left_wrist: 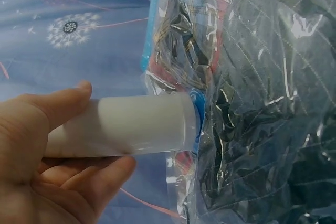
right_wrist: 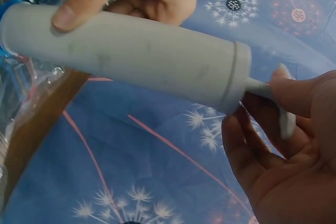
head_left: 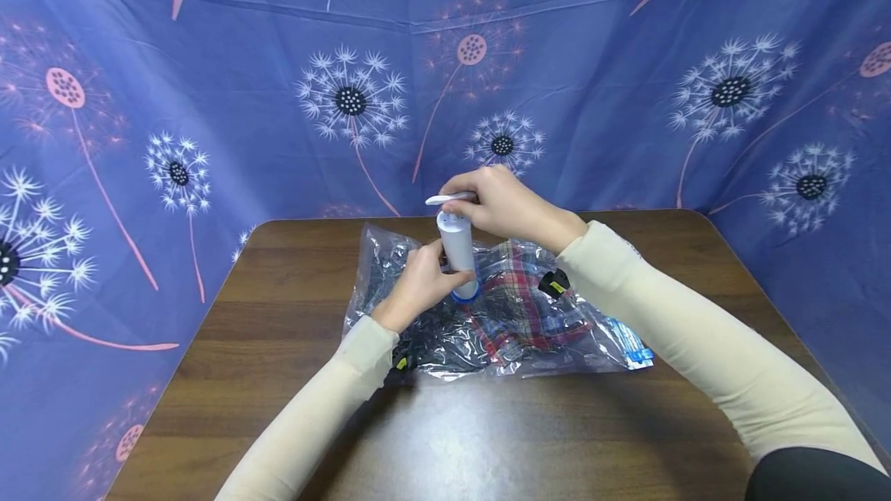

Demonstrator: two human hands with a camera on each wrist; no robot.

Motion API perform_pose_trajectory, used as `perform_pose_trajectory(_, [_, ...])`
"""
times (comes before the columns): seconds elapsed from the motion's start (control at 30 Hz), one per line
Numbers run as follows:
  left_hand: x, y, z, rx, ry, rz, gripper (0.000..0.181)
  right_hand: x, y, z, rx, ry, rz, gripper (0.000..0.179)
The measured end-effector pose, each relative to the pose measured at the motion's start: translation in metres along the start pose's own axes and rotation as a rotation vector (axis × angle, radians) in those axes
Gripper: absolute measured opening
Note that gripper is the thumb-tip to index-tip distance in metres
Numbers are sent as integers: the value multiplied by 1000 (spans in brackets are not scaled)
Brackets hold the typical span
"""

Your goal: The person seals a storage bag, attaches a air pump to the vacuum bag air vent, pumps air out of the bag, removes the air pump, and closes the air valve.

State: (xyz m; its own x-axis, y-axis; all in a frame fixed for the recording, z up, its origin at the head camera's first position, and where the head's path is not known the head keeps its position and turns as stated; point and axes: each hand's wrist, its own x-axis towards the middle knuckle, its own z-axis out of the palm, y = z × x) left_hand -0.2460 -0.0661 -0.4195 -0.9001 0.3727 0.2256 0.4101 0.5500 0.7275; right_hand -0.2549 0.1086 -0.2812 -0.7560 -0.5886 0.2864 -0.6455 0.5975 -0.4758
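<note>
A white hand pump (head_left: 457, 246) stands nearly upright, its lower end at a blue valve (head_left: 465, 298) on a clear plastic storage bag (head_left: 599, 342). My left hand (head_left: 423, 281) grips the pump's barrel, thumb on one side and fingers on the other. Above it, my right hand (head_left: 497, 203) holds the pump's T-shaped handle (right_wrist: 286, 124). A short length of rod shows between handle and barrel in the right wrist view. Inside the bag lie a red and blue plaid cloth (head_left: 518, 292) and a dark quilted piece (left_wrist: 278, 129).
The bag lies flat on a brown wooden table (head_left: 278, 315), towards its far edge. Behind and at both sides hangs a blue curtain (head_left: 592, 83) with a dandelion print. A blue and white strip (head_left: 629, 342) marks the bag's right end.
</note>
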Motion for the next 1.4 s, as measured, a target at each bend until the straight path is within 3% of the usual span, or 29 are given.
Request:
perform_pose_trajectory(0.17, [-2, -1, 0, 26, -19, 4, 61, -6, 7, 9, 23, 46, 0, 25])
perform_pose_trajectory(0.3, [-10, -5, -4, 170, -52, -25, 71, -11, 11, 19, 84, 105, -3, 26])
perform_pose_trajectory(0.43, [-26, -16, -11, 296, -84, -63, 79, -11, 13, 27, 165, 139, 12, 22])
perform_pose_trajectory(0.6, [-48, -28, -14, 439, -101, -41, 83, -12, 15, 30, 212, 136, 47, 21])
perform_pose_trajectory(0.7, [-59, -32, -11, 534, -146, -51, 87, -13, 15, 32, 220, 147, 55, 21])
perform_pose_trajectory(0.8, [-68, -32, -5, 606, -233, -112, 94, -14, 16, 33, 237, 158, 65, 22])
perform_pose_trajectory(0.97, [-76, -32, 3, 641, -315, -174, 99, -17, 17, 36, 269, 173, 77, 24])
perform_pose_trajectory(1.23, [-73, -31, 5, 651, -316, -181, 100, -24, 28, 53, 368, 210, 84, 44])
perform_pose_trajectory(1.4, [-72, -30, 3, 644, -317, -178, 93, -34, 37, 75, 368, 186, 149, 66])
